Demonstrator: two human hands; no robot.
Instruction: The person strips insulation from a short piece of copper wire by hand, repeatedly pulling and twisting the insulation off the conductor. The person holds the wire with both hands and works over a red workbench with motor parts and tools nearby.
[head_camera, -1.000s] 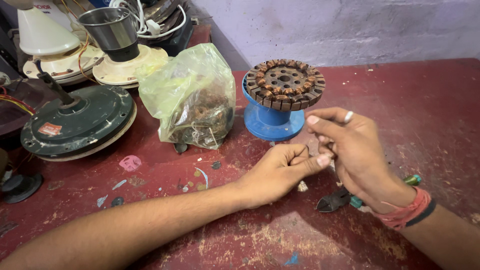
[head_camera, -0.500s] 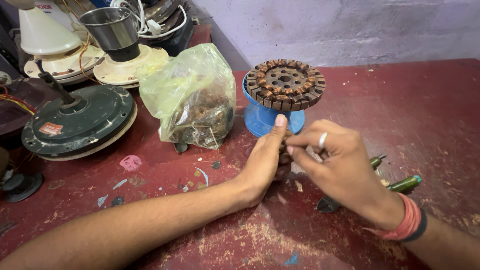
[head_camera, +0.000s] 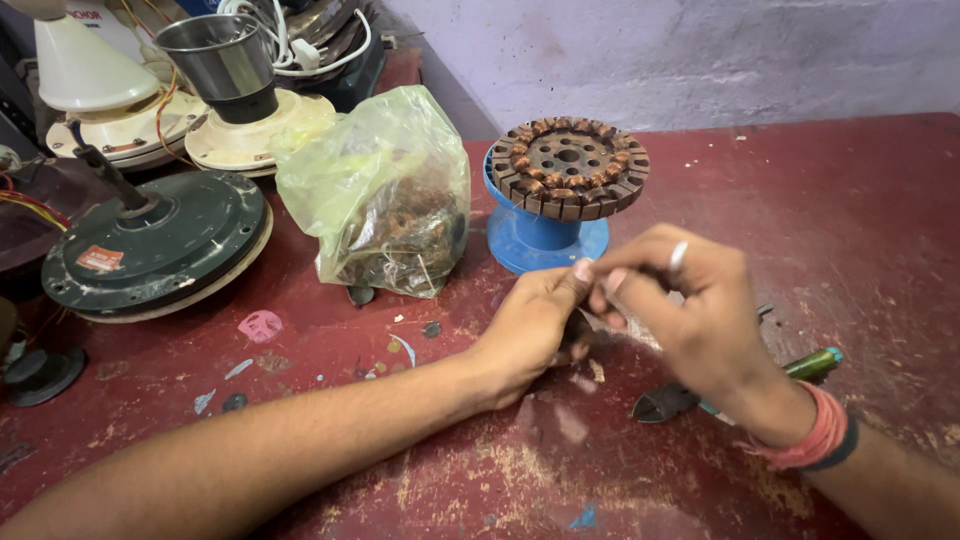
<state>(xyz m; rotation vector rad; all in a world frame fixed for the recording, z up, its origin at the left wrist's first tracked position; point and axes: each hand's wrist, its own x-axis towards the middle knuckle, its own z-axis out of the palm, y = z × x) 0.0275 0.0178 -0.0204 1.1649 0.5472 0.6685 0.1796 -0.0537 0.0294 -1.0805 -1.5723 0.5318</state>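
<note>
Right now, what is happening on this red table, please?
A person works with both bare hands close together over the worn red table. The left hand and right hand meet at the fingertips and seem to pinch something small; what it is cannot be told. Just behind them a wound stator sits on a blue stand. A plastic bag of scrap lies to the left, and green-handled pliers lie under the right wrist.

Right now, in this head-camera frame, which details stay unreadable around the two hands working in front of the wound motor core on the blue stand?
- Whatever is pinched between the left hand and right hand: hidden by fingers.
- Green-handled pliers: middle covered by the right wrist.
- Contents of the translucent green plastic bag: blurred by film.
- Dark green fan motor housing: label too small.
</note>
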